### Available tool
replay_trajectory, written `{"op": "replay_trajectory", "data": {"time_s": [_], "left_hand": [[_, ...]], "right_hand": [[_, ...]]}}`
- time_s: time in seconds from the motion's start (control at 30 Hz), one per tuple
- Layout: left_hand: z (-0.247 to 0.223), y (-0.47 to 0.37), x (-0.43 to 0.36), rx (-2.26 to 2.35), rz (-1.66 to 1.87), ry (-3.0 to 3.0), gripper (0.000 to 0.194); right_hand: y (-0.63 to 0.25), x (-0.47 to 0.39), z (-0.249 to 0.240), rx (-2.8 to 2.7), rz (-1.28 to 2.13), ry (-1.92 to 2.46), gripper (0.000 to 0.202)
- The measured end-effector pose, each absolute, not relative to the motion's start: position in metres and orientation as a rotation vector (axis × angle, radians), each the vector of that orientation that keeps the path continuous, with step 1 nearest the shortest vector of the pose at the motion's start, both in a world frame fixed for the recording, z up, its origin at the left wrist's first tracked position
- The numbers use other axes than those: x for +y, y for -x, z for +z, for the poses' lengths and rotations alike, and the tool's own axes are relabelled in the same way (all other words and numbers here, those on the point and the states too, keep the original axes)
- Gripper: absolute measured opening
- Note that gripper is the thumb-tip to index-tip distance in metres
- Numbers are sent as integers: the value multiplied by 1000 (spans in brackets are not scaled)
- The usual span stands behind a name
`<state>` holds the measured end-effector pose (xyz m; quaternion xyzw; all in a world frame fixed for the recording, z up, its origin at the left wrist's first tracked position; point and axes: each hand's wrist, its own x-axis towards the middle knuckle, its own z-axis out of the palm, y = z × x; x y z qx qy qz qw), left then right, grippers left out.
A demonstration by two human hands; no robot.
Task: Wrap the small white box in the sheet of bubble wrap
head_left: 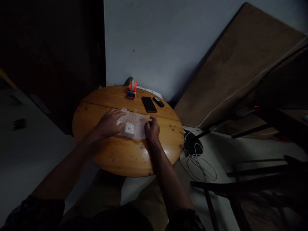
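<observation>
A sheet of bubble wrap (139,131) lies spread on the round wooden table. On it, left of the middle, sits a small white box (129,128) with faint markings. My left hand (110,123) rests over the sheet's left end, its thumb and fingers stretched apart, with the thumb close to the box. At the opposite end my right hand (152,129) has its fingers curled in on the sheet's right edge, gripping it. The fingertips of my right hand are partly hidden, and the dim light blurs fine detail.
The wooden table (130,162) stands against a pale wall. Toward its back are an orange and blue object (132,89), a dark smartphone (149,104) and a small black keypad phone (158,102). Coiled cables (202,165) lie on the floor at right, near dark furniture.
</observation>
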<state>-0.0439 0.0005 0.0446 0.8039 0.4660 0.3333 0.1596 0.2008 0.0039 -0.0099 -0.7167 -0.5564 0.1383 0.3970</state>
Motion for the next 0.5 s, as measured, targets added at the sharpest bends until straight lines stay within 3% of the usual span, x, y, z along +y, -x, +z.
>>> {"op": "replay_trajectory", "data": {"time_s": [0.17, 0.5], "left_hand": [[52, 40, 24, 1300, 547, -2279, 65], [53, 60, -21, 994, 580, -2274, 14]], "right_hand": [[-202, 5, -12, -1404, 361, 1794, 48], [-199, 6, -8, -1416, 384, 1822, 49]]}}
